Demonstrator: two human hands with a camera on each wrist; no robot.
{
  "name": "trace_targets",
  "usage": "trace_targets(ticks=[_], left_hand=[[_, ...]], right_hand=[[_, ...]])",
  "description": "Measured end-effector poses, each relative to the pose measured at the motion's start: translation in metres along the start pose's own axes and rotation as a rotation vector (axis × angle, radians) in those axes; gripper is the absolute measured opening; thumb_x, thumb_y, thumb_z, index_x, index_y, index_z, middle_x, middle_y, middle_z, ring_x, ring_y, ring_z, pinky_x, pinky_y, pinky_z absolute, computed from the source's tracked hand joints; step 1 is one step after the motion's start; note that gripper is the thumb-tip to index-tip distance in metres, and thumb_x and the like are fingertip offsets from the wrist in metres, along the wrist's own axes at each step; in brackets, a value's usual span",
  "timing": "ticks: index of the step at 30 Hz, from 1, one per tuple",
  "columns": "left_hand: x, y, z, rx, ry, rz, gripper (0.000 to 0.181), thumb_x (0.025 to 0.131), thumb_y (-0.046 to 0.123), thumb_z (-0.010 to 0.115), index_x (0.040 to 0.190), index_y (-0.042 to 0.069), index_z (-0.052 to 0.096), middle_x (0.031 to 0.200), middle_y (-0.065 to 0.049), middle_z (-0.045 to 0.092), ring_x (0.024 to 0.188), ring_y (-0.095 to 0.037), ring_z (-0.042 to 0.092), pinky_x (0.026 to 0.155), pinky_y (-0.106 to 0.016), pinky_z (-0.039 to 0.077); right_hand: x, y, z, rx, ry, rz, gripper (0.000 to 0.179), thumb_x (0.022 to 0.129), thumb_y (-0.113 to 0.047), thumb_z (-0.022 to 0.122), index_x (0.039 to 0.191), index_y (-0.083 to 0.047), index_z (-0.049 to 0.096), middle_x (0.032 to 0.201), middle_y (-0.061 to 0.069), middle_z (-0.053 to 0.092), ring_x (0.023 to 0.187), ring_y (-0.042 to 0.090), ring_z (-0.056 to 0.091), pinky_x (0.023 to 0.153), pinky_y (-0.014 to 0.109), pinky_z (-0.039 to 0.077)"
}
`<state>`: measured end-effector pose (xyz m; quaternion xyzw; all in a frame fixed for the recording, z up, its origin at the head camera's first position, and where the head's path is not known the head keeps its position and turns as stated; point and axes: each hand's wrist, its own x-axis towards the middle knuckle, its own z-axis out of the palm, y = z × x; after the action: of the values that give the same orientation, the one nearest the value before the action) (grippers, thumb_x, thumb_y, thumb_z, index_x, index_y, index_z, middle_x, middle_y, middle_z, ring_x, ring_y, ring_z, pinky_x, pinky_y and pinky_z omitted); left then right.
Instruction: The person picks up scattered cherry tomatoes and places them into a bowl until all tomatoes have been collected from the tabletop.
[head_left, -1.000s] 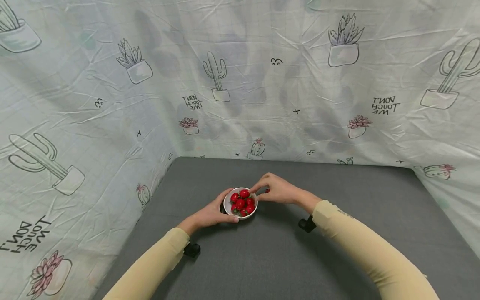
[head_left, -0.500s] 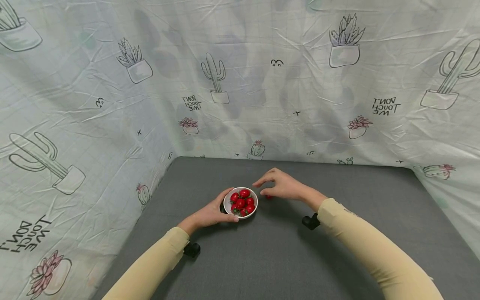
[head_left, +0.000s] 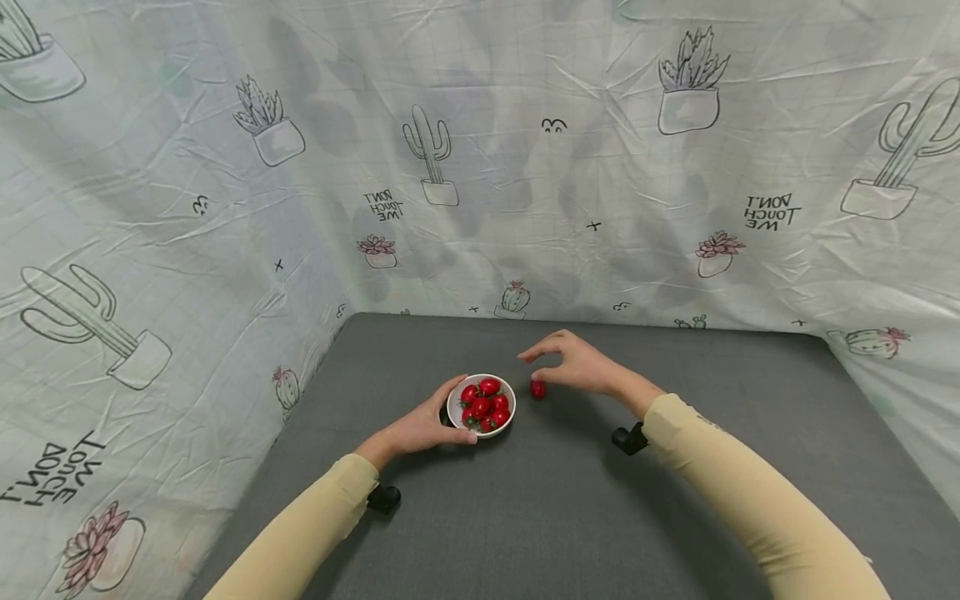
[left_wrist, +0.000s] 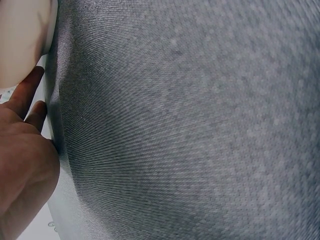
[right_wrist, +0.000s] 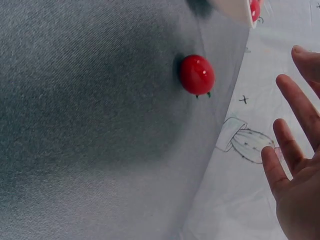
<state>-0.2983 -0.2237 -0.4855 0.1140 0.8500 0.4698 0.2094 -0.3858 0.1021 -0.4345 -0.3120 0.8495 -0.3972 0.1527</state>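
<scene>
My left hand (head_left: pixel 422 427) holds a small white bowl (head_left: pixel 455 408) from its left side, thumb along the near rim. Several red cherry tomatoes (head_left: pixel 480 407) with green stems fill the bowl's middle. In the left wrist view, fingers (left_wrist: pixel 29 90) reach up beside the outer wall of the bowl (left_wrist: pixel 22 40). My right hand (head_left: pixel 579 365) hovers right of the bowl, fingers apart and nothing in them. Just below its thumb, a single cherry tomato (head_left: pixel 537 389) lies on the table; the right wrist view shows this tomato (right_wrist: pixel 197 75) apart from the spread hand (right_wrist: pixel 302 185).
A dark grey cloth-covered table (head_left: pixel 495 525) lies under both arms. Behind it and at the left hangs a pale curtain (head_left: pixel 480 167) printed with potted cacti. Black devices sit under both wrists, the left one (head_left: pixel 385 500) close over the table.
My right hand has drawn back from the bowl's rim, moving right and farther away, its fingers spreading. The lone tomato, earlier mostly covered by that hand, now shows fully. My left hand and bowl stay put.
</scene>
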Motion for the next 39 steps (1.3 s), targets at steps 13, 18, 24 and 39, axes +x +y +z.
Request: trace_targets(ticks=[13,18,24,39], left_hand=[[0.001,0.001,0.001,0.001,0.001,0.005,0.112,0.079,0.046,0.088,0.165,0.028,0.018,0.165,-0.002,0.025,0.150,-0.026,0.026,0.117,-0.058,0.023],[0.001,0.001,0.001,-0.003,-0.002,0.013,0.112,0.080,0.046,0.088,0.165,0.027,0.018,0.165,-0.002,0.024,0.151,-0.026,0.025,0.117,-0.059,0.022],[0.000,0.000,0.001,-0.004,-0.001,0.012,0.112,0.080,0.045,0.088,0.165,0.028,0.017,0.166,-0.002,0.024,0.151,-0.025,0.025,0.117,-0.059,0.022],[0.000,-0.001,0.001,-0.008,-0.004,0.008,0.110,0.080,0.046,0.088,0.164,0.029,0.019,0.165,0.000,0.025,0.150,-0.023,0.026,0.117,-0.057,0.023]], right_hand=[[0.000,0.017,0.003,-0.048,-0.025,0.035,0.041,0.097,-0.020,0.073,0.137,-0.019,0.067,0.132,0.001,0.065,0.136,0.034,0.038,0.107,0.060,0.034],[0.001,0.023,0.008,-0.078,-0.034,0.047,0.044,0.096,-0.020,0.074,0.139,-0.016,0.066,0.135,0.000,0.064,0.139,0.035,0.035,0.107,0.060,0.035],[0.003,0.029,0.014,-0.161,-0.057,0.051,0.047,0.095,-0.025,0.076,0.140,-0.019,0.066,0.141,0.001,0.060,0.141,0.038,0.035,0.109,0.063,0.032],[0.005,0.034,0.020,-0.160,-0.083,0.100,0.049,0.093,-0.025,0.077,0.141,-0.020,0.065,0.141,0.001,0.060,0.140,0.037,0.035,0.110,0.063,0.029]])
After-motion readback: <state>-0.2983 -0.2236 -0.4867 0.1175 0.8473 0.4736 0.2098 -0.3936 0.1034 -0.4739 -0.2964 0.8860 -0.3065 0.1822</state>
